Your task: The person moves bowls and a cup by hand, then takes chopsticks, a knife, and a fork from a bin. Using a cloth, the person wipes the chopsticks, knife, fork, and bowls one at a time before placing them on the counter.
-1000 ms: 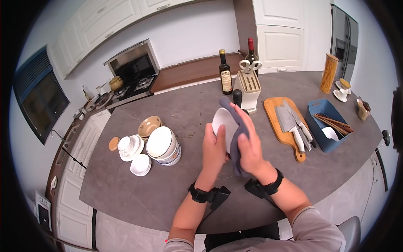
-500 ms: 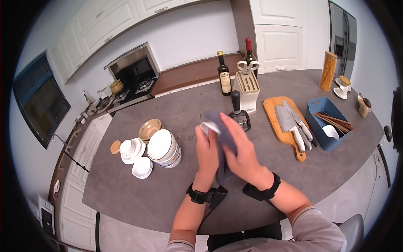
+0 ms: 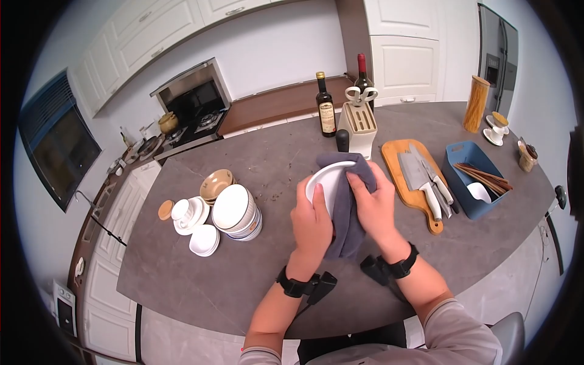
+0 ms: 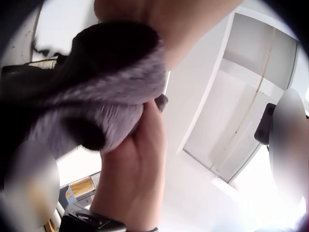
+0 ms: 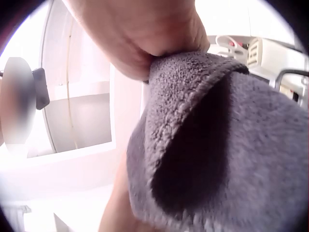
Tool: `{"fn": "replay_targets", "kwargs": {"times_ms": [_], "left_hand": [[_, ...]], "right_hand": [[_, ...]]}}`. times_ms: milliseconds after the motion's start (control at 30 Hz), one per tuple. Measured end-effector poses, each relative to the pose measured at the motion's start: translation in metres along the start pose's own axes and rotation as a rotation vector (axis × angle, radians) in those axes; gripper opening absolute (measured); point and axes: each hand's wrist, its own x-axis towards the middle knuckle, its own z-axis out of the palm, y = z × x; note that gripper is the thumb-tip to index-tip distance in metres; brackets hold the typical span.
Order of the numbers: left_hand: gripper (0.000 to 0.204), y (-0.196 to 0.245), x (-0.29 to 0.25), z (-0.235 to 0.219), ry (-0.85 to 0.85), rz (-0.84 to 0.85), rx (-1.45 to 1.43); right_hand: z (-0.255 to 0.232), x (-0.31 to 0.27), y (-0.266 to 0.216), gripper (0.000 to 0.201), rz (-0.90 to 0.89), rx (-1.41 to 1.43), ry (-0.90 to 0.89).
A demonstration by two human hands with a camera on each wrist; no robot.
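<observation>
In the head view my left hand (image 3: 311, 222) grips a white dish (image 3: 327, 184) by its left side, thumb over the inner face. My right hand (image 3: 376, 204) pinches a grey-purple cloth (image 3: 345, 228) against the dish's right side, the thumb on the folded cloth. The cloth covers the right part of the dish and hangs down between both hands, above the counter. Both wrist views show the bunched cloth (image 5: 270, 125) close up, and the dish is mostly hidden there.
On the grey counter (image 3: 201, 286), stacked bowls (image 3: 232, 207), small dishes (image 3: 204, 241) and a cup (image 3: 181, 210) stand left. Behind my hands are a knife block (image 3: 360, 128), a black handle (image 3: 342, 141) and bottles (image 3: 326, 112). Right are knives on a board (image 3: 395, 152) and a blue bin (image 3: 477, 210).
The dish and cloth tilted away leftward half a second ago, then turned back so the dish's inner face shows. My right hand went from flat fingers against the cloth to pinching it at the rim.
</observation>
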Motion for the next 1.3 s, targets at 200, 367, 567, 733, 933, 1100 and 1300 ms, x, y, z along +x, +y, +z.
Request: {"fn": "replay_targets", "kwargs": {"times_ms": [200,367,567,733,933,1100,1300], "left_hand": [[0.032,0.004,0.003,-0.009,-0.124,-0.002,0.016],[0.029,0.005,0.011,-0.029,-0.282,0.02,0.302],[0.03,-0.004,0.0,-0.004,-0.052,0.003,0.021],[0.037,-0.007,0.008,-0.012,-0.128,0.095,0.006],[0.033,0.003,0.017,-0.036,-0.297,-0.035,0.206],[0.029,0.002,0.008,-0.014,-0.075,0.078,-0.001],[0.038,0.014,0.002,-0.013,-0.115,-0.026,-0.053]], "right_hand": [[0.004,0.0,0.006,0.021,0.097,0.223,0.077],[-0.011,0.008,-0.003,0.021,-0.11,-0.147,-0.262],[0.016,-0.015,-0.003,0.022,0.083,0.266,0.114],[0.014,-0.011,0.008,0.024,0.078,0.266,0.074],[-0.006,-0.002,-0.014,0.021,-0.011,-0.119,-0.305],[0.011,-0.016,-0.017,0.021,0.068,0.107,-0.11],[0.013,-0.016,-0.01,0.025,0.061,0.215,0.127]]}}
